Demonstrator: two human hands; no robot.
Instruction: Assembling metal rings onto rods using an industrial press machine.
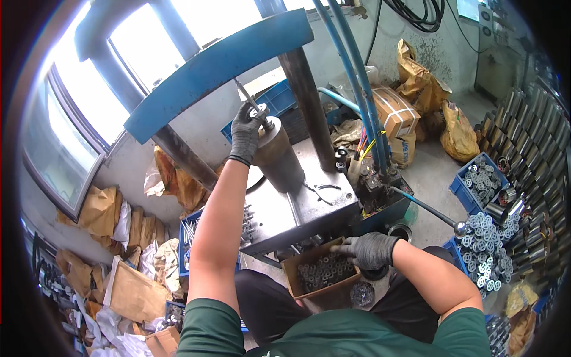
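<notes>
My left hand (244, 135), in a dark grey knit glove, is raised at the press. Its fingers close round a pale, wheel-like metal disc (257, 110) by a thin metal shaft (245, 91). Just beside and below that hand stands a thick steel cylinder (278, 156) on the press table. My right hand (373, 250), gloved alike, reaches over the right rim of a cardboard box (326, 293). Its fingers stretch out toward the box with nothing visible in them. Small round metal parts (324, 272) lie heaped inside the box.
A blue press beam (220, 62) arches overhead between dark posts (308, 107). Pliers (321, 191) and short pins (247, 223) lie on the metal table (333, 205). At right are blue bins (461, 189), piled discs (485, 250) and stacked steel tubes (529, 128). A lever (425, 208) juts rightward.
</notes>
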